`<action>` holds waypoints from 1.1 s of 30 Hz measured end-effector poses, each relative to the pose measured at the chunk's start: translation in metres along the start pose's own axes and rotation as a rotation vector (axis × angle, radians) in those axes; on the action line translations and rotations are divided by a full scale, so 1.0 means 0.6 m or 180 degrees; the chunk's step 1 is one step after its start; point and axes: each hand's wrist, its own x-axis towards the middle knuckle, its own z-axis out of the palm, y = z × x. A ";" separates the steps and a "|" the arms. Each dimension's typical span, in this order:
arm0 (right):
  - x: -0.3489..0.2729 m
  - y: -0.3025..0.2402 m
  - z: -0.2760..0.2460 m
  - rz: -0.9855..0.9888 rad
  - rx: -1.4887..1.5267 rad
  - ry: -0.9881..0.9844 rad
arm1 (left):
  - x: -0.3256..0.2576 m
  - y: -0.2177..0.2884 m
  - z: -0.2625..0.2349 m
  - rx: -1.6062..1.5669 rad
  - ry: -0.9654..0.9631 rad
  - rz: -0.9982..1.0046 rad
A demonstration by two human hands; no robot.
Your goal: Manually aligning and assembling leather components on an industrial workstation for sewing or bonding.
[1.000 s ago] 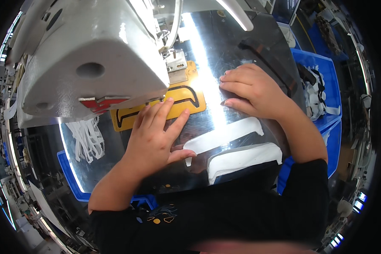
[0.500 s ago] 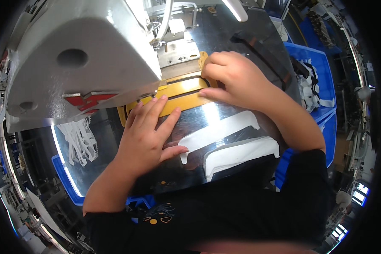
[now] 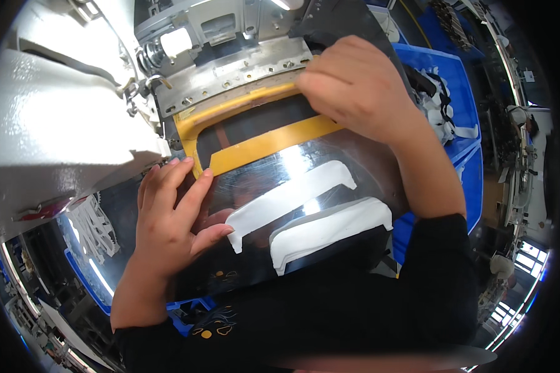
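A yellow template frame [image 3: 274, 145] lies along the machine's metal clamp bar, with a wide gap in its middle where the dark tabletop shows. My right hand [image 3: 361, 90] is closed over the frame's right end, fingers curled and their tips hidden. At the lower left corner of the frame rests my left hand [image 3: 171, 214], its fingers apart and fingertips on or beside the yellow edge. Close to my left thumb is a single white curved fabric piece [image 3: 292, 198]. Nearer me lies a small stack of similar white pieces [image 3: 333, 231].
The white sewing machine head [image 3: 56, 118] looms at the left, beside the metal clamp bar [image 3: 230, 78]. White strips [image 3: 93, 230] hang at the table's left side. A blue bin [image 3: 470, 105] with black and white scraps stands at the right.
The machine head appears further left and the clamp bar shows more fully. The yellow template now shows a wide gap instead of narrow dark slots. My left hand has shifted to its left corner.
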 end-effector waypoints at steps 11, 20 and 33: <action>0.010 -0.058 -0.022 0.0771 0.1640 -0.0960 | -0.006 -0.009 0.004 0.0040 0.0003 -0.0089; 0.013 -0.067 0.013 0.0352 0.1817 -0.0693 | 0.000 -0.007 0.003 -0.0060 -0.0048 -0.0164; 0.016 -0.042 -0.011 0.1631 0.2011 -0.0523 | -0.002 -0.010 0.006 -0.0082 0.0034 -0.0303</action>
